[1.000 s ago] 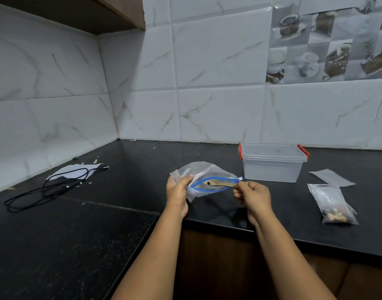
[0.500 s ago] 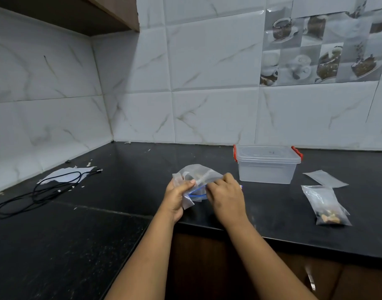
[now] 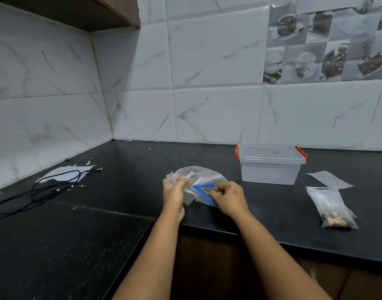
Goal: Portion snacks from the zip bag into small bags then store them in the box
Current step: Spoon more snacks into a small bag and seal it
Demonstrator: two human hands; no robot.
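A clear zip bag (image 3: 202, 178) with a blue zip strip is held above the black counter's front edge. My left hand (image 3: 174, 192) pinches its left side together with a small clear bag. My right hand (image 3: 229, 197) grips the blue strip on the right, and a tan snack piece shows at the bag's mouth beside its fingers. A clear plastic box (image 3: 270, 164) with red latches stands closed, behind and to the right. A small bag with snacks (image 3: 332, 208) lies at the right, with an empty small bag (image 3: 329, 179) behind it.
A black cable (image 3: 40, 189) lies coiled over a white paper (image 3: 64, 173) on the left counter. The black counter (image 3: 129, 169) turns an L-shaped corner under tiled walls. A wooden cabinet (image 3: 107, 11) hangs at the upper left. Small white scraps lie near the left wall.
The zip bag's mouth, held wide open a second ago, is now narrower. My right hand moved left to the bag's mouth, then back a little right along the blue strip. The camera drifted.
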